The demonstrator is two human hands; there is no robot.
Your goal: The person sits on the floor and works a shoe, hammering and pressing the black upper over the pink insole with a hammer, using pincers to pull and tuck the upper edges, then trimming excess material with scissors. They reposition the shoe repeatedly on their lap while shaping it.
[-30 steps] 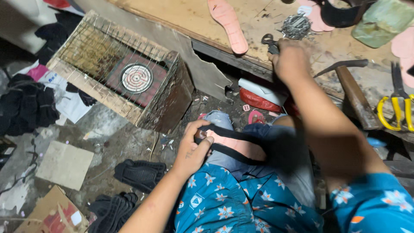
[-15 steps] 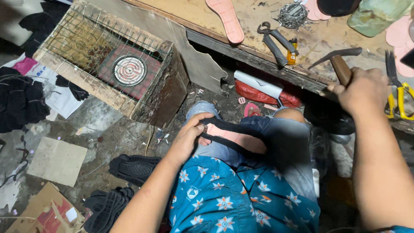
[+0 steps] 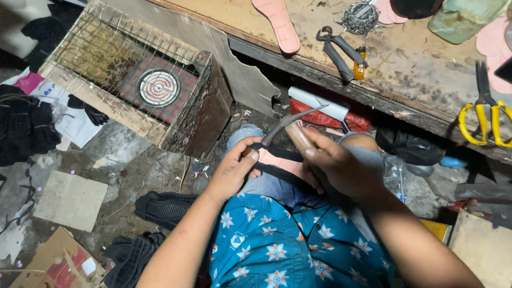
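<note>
A head-down view shows a cramped, dim workshop floor of stained concrete, strewn with cardboard scraps (image 3: 69,200), black shoes (image 3: 160,207) at lower left and dark clothes (image 3: 24,125) at the left edge. At upper left stands a wooden box topped with wire mesh (image 3: 136,88), a round coil heater (image 3: 158,87) inside it. Across the top runs a worn wooden workbench (image 3: 416,69), its front edge slanting down toward the right; on it lie a pink insole (image 3: 280,24), black pincers (image 3: 341,50) and, far right, yellow-handled scissors (image 3: 488,112). In the centre, on the person's lap in blue flowered shorts, rests a pink sandal sole with black straps (image 3: 277,162). The left hand (image 3: 237,170) clasps the sole's left end, thumb on top. The right hand (image 3: 333,165) is clenched around a hammer (image 3: 290,125), whose curved metal head points to the upper right just above the sole. Little free space remains: the box crowds the left knee, the bench edge hangs just beyond the knees.
</note>
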